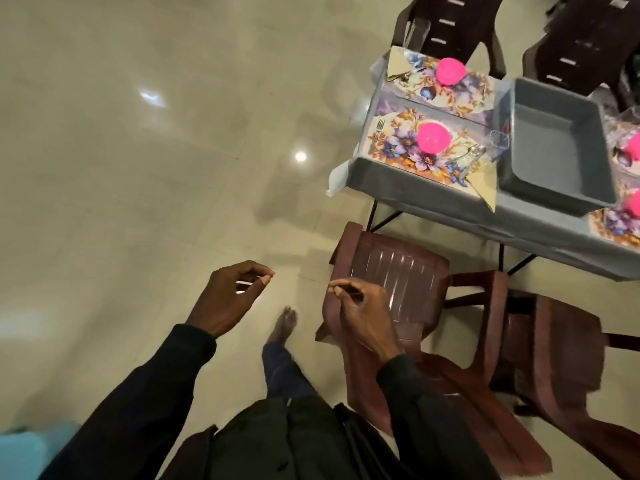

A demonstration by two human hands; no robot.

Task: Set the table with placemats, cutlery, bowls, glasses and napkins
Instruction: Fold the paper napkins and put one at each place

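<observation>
The table (398,188) under a grey cloth stands at the upper right, well away from both hands. On it a floral placemat (394,150) carries a pink bowl (434,138), a fork (380,128) on its left, more cutlery (467,155), a folded napkin (485,183) and a clear glass (498,143). Behind it a second placemat (478,90) has a pink bowl (450,71), a napkin (398,62) and a glass (417,34). My left hand (228,296) and my right hand (360,306) hang over the floor, fingers loosely curled, holding nothing.
A grey plastic tub (557,147) sits mid-table, with more placemats and pink bowls at the right edge. Two reddish-brown plastic chairs (391,271) (540,341) stand by the table's near side, and dark chairs (453,26) at the far side. My bare foot (284,327) is on shiny tiled floor.
</observation>
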